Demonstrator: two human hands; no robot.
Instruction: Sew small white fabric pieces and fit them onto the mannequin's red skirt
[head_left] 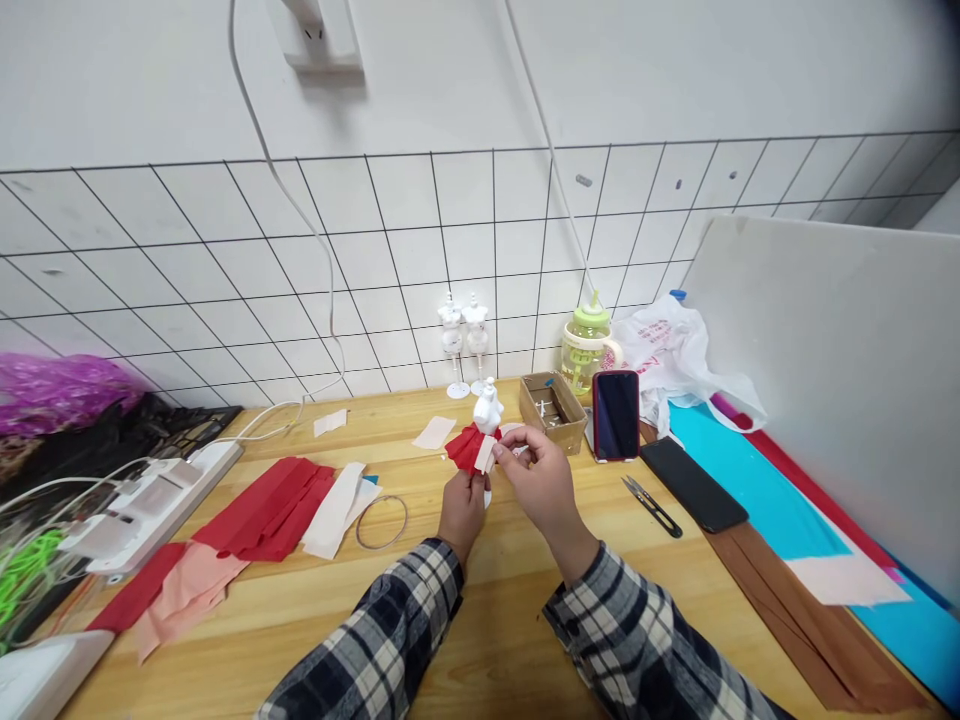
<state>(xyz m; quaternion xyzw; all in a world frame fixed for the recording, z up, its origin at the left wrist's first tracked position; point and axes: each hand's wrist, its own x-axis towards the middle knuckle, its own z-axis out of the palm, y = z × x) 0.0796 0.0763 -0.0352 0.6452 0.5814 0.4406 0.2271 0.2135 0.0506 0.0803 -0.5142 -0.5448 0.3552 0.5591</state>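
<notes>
A small white dress form [488, 408] stands upright in front of me, with a pleated red skirt [466, 447] around its lower part. My left hand [461, 513] is closed around it just under the skirt; the fingers partly hide the stand. Between the thumb and fingers of my right hand [541, 478] is a small pale pink strip [486, 455], which lies against the skirt's front. Whether the strip is cloth or crepe paper I cannot tell. Behind, two more white dress forms [452, 338] on thin stands are near the tiled wall.
Left lie red sheets [266, 508], pale strips [339, 510], a thin ring [382, 523] and a power strip [150, 505]. To the right are a cardboard box [553, 410], an upright phone [616, 416], thread snips [652, 507], a black flat object [694, 484] and a drink bottle [587, 350].
</notes>
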